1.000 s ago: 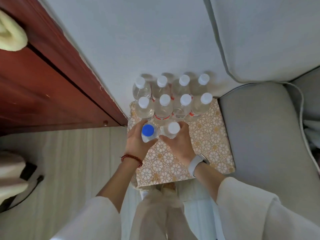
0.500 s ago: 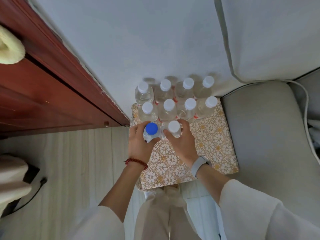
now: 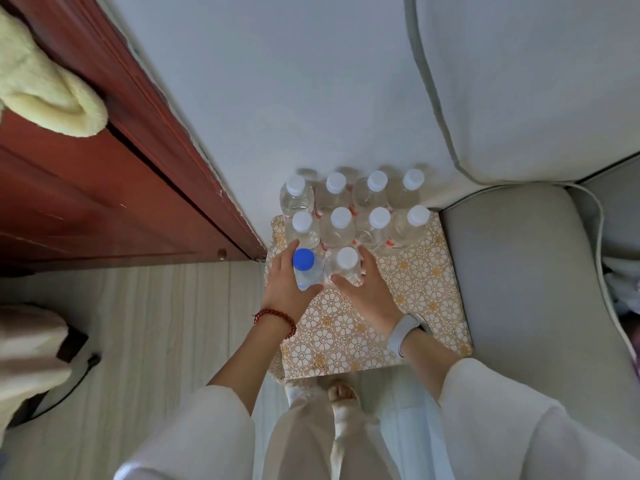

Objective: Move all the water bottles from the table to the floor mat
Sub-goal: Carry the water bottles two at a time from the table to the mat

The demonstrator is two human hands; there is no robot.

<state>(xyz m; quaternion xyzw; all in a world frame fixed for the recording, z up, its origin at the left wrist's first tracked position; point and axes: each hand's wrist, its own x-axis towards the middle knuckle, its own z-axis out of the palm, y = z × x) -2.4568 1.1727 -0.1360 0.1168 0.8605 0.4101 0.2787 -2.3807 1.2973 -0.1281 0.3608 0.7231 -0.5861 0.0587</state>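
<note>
Hands (image 3: 284, 289) around 2 front-edge bottles (image 3: 325, 268)

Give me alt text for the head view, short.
Seen from above, a person's left hand grips a blue-capped bottle and the right hand a white-capped bottle on a floral-patterned table. Eight more white-capped bottles stand behind in two rows.

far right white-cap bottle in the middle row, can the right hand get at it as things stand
Probably yes once freed: the right hand grips the front white-cap bottle, while that far right bottle stands with bare tabletop in front.
</note>
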